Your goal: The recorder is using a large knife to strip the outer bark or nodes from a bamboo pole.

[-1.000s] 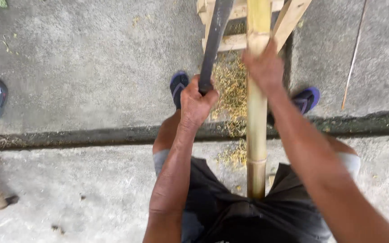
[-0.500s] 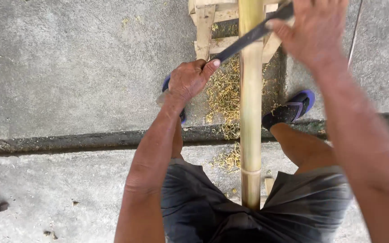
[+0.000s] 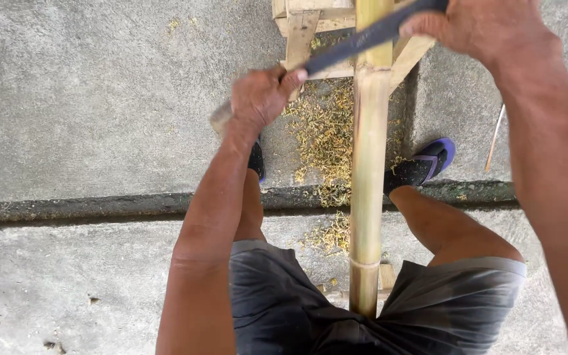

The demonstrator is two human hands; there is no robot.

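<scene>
At the bottom of the frame the person's dark shorts [image 3: 277,309] are filling the foreground, and the near end of a long bamboo pole [image 3: 367,197] is tucking in between the thighs, running straight up the middle of the picture towards the top edge. Going further out, two feet in dark sandals with blue edges are resting on the concrete floor [image 3: 87,118], one sandal [image 3: 428,164] at centre right and the other half hidden behind the left forearm. A dark seam in the floor is crossing the frame just below them, and pale yellow shavings [image 3: 327,138] are lying scattered around the pole there.

Further still, the left hand [image 3: 261,98] is sitting at upper centre left, its fingers curling tightly around the wooden handle of a long dark blade [image 3: 363,39]. The right hand [image 3: 478,29] is at the upper right corner, fingers pressing closed over the blade's far end. The blade is lying slantwise across the pole, touching its face, with a pale wooden frame [image 3: 304,33] propping the pole's far end behind it.

A second ago the right hand was gripping the pole itself and the blade was pointing away, alongside it; now both hands are on the blade and it is crossing the pole, so by my judgement a two-handed scraping stroke along the bamboo is under way
</scene>
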